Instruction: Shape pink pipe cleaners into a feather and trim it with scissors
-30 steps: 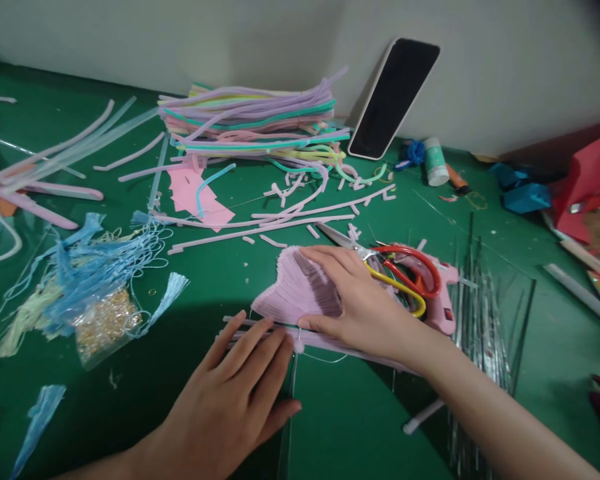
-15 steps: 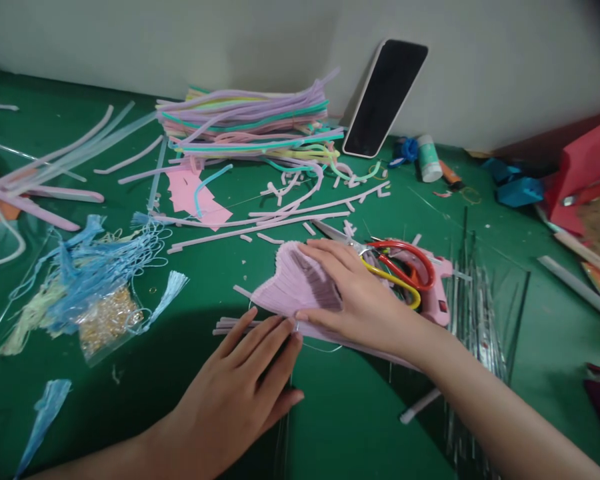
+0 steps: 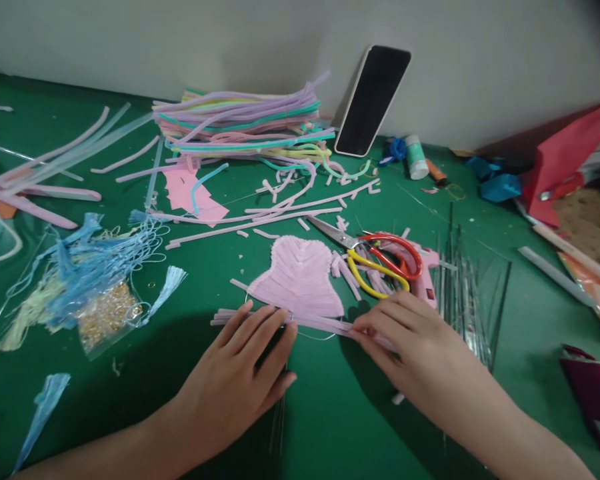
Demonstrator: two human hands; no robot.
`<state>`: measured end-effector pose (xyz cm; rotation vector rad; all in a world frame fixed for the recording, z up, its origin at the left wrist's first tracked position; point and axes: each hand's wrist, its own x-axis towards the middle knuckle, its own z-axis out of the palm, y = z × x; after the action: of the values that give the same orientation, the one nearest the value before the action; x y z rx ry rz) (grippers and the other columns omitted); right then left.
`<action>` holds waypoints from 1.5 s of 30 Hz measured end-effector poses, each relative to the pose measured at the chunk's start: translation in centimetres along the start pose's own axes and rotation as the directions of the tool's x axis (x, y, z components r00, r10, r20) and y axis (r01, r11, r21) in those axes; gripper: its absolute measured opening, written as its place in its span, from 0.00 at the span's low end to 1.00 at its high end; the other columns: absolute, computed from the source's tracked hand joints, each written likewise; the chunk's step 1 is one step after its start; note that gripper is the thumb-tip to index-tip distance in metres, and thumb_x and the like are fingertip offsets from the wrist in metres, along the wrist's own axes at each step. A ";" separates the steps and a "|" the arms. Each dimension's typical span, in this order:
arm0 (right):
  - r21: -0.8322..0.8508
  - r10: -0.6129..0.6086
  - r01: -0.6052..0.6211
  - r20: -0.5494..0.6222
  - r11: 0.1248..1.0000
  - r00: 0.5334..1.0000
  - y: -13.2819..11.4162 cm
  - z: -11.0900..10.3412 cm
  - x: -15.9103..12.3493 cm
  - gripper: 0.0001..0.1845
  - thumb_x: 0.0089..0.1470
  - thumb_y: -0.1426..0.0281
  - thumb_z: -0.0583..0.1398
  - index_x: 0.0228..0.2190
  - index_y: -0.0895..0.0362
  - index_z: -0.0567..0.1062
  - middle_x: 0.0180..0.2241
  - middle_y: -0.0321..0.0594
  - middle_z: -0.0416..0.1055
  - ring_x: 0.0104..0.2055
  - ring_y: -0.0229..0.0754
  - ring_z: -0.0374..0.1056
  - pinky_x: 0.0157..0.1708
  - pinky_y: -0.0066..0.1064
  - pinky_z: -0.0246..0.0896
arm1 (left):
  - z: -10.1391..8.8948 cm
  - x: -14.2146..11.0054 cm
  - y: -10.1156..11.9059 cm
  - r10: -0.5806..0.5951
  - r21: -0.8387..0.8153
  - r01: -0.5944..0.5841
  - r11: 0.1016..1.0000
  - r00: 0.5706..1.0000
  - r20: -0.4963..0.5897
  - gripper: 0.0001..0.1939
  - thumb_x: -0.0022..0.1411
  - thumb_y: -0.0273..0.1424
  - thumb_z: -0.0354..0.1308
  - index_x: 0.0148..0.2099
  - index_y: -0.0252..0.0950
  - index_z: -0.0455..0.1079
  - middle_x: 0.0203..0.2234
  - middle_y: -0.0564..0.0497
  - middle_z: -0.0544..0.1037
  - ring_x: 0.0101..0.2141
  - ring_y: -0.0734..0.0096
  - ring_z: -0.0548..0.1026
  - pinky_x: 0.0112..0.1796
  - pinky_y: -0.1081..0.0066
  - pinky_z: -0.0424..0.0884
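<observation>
A light purple shape built from pipe cleaners (image 3: 303, 277), narrow in the middle and wider at its lower edge, lies flat on the green table. Just below it runs a bundle of light purple pipe cleaners (image 3: 325, 323), with a thin wire loop around it. Across the bundle's left part lies my left hand (image 3: 245, 370), its fingers stretched out and flat. My right hand (image 3: 415, 340) pinches the bundle's right part between thumb and fingers. Scissors (image 3: 375, 260) with red and yellow handles rest beside the shape, partly over a pink glue gun (image 3: 427, 273).
A pile of coloured pipe cleaners (image 3: 245, 120) lies at the back, near a leaning phone (image 3: 373, 100). Blue tassels (image 3: 95, 267) and a bag of gold rings (image 3: 107, 317) are at left. Thin wires (image 3: 467, 307) lie at right; cut pieces are scattered about.
My right hand has let go of the purple shape and moved down and right to the bundle. The shape, bent up before, now lies flat. My left hand stays in place.
</observation>
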<state>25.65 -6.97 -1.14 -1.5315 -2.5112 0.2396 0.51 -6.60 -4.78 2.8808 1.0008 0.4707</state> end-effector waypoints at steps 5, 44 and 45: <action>0.030 0.016 -0.017 0.016 0.999 1.000 -0.2 0.3 -0.3 0.10 0.61 0.74 0.54 0.33 0.57 0.75 0.33 0.44 0.75 0.38 0.48 0.69 0.38 0.42 0.66 | 0.0 -0.2 -0.1 -0.007 -0.031 0.007 0.999 1.000 0.006 0.19 0.67 0.34 0.51 0.55 0.30 0.68 0.53 0.39 0.73 0.55 0.54 0.68 0.58 0.52 0.61; 0.299 0.012 -0.044 0.106 0.953 0.994 -4.8 2.7 6.4 0.06 0.57 0.73 0.59 0.37 0.55 0.75 0.35 0.41 0.70 0.41 0.45 0.66 0.40 0.35 0.63 | -1.5 1.2 -6.0 -0.484 -0.257 0.492 0.832 0.870 0.099 0.13 0.64 0.39 0.51 0.39 0.40 0.74 0.39 0.47 0.71 0.42 0.60 0.67 0.44 0.55 0.66; 0.291 0.010 -0.042 0.111 0.956 0.994 -4.8 2.8 6.3 0.06 0.57 0.74 0.59 0.37 0.55 0.75 0.35 0.41 0.70 0.41 0.44 0.66 0.40 0.34 0.63 | -1.5 1.2 -5.9 -0.488 -0.257 0.500 0.827 0.866 0.113 0.12 0.62 0.40 0.54 0.38 0.39 0.74 0.40 0.48 0.70 0.42 0.59 0.67 0.44 0.54 0.66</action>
<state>18.02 -3.62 -2.25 -1.4666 -2.3997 0.6832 -2.59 -1.27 -3.95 2.2522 1.4760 0.4584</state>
